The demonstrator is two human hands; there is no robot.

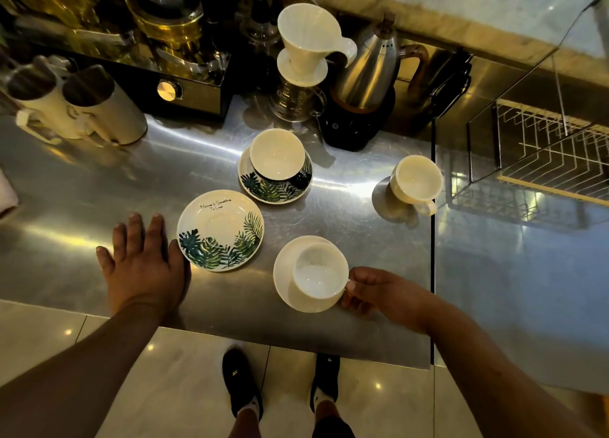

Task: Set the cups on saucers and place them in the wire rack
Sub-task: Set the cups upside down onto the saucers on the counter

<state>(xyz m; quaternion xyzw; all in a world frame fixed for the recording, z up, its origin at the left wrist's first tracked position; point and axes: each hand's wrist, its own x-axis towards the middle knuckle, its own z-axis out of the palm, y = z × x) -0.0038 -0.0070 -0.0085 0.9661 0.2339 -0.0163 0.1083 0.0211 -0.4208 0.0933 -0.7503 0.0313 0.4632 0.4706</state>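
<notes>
My right hand (385, 294) pinches the handle of a white cup (318, 274) that sits on a plain white saucer (283, 273) near the steel counter's front edge. My left hand (141, 259) lies flat on the counter, fingers spread, its side touching an empty leaf-patterned saucer (220, 230). Behind it, a dark-handled cup (277, 154) stands on a second leaf-patterned saucer (263, 190). Another white cup (417, 180) stands alone on the counter at the right. The wire rack (557, 161) is at the far right, behind a glass panel.
A kettle (369, 75) on a black base, a white dripper (309, 39) over a glass server, two white pitchers (99, 108) and a black machine (171, 88) line the back. The glass panel (494, 141) stands between the counter and the rack.
</notes>
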